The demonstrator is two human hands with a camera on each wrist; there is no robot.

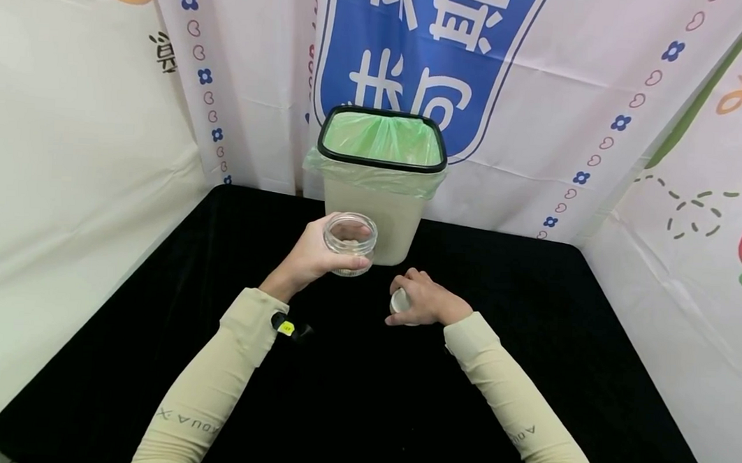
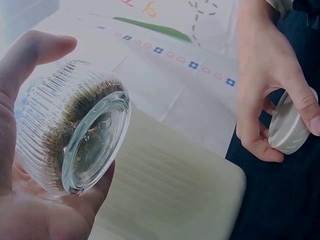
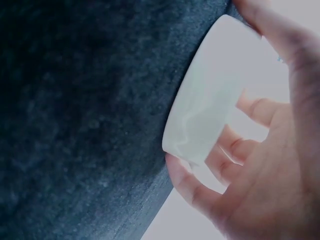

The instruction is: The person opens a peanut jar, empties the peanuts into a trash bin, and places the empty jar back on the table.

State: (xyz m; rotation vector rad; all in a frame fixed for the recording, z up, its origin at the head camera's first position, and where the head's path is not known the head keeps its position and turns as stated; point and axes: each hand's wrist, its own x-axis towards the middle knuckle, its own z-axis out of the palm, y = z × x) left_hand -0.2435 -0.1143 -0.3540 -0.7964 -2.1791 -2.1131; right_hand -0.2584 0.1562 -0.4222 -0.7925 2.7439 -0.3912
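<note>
My left hand (image 1: pixel 313 253) grips a clear ribbed glass jar (image 1: pixel 350 243) with no lid on it, in front of the bin. Through the glass in the left wrist view, brownish material lies near the jar's thick bottom; what it is cannot be made out. To the right and lower, my right hand (image 1: pixel 429 301) holds a round white lid (image 1: pixel 400 301) by its edge between thumb and fingers. In the right wrist view the lid (image 3: pixel 210 90) stands on edge close to the black cloth; whether it touches cannot be told.
Behind the jar stands a pale bin (image 1: pixel 399 222) with a black rim and a green plastic liner (image 1: pixel 382 138). Black cloth covers the table (image 1: pixel 337 404). Printed white curtains (image 1: pixel 259 79) close off the back and both sides.
</note>
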